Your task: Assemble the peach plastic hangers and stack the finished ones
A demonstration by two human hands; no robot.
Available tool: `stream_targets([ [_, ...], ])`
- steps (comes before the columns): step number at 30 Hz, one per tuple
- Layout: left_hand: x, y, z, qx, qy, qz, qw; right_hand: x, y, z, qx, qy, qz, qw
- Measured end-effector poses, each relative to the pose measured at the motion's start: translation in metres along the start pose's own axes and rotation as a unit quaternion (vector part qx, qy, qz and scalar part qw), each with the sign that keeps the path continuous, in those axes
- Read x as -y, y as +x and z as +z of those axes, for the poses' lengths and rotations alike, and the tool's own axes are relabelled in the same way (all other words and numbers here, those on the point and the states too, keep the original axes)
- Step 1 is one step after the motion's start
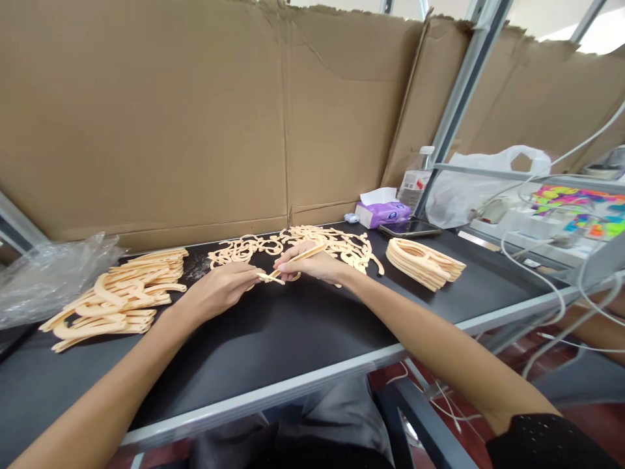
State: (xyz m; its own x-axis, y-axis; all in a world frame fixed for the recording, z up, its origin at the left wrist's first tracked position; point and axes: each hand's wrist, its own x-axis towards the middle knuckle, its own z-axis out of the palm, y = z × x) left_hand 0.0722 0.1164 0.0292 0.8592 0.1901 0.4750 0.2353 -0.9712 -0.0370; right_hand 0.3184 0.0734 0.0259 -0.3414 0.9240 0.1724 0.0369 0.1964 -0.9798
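My left hand (222,290) pinches a small curved cream piece (270,279) over the middle of the black table (273,352). Close beside it, my right hand (310,262) is wrapped round a longer cream strip (308,253), whose lower end meets the small piece. Behind both hands lies a spread of loose curved cream pieces (342,242). To the left is an untidy pile of long cream pieces (122,293). A neat stack of cream pieces with an oval opening (422,260) stands to the right.
Crumpled clear plastic (53,277) lies far left. At the back right are a purple tissue pack (383,212), a bottle (416,179), a phone (410,228) and a white bag (469,182). Cardboard (195,117) walls the back; white cables (537,280) hang at the right.
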Motion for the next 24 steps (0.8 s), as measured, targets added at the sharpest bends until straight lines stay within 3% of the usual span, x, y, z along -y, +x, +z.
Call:
stream_targets([
  [11, -0.012, 0.005, -0.003, -0.007, -0.015, 0.032, 0.999, 0.009, -0.003, -0.013, 0.087, 0.060, 0.047, 0.993],
  [24, -0.017, 0.009, -0.002, 0.020, -0.005, 0.025, 0.999, 0.012, -0.004, -0.016, 0.089, 0.000, 0.028, 0.996],
])
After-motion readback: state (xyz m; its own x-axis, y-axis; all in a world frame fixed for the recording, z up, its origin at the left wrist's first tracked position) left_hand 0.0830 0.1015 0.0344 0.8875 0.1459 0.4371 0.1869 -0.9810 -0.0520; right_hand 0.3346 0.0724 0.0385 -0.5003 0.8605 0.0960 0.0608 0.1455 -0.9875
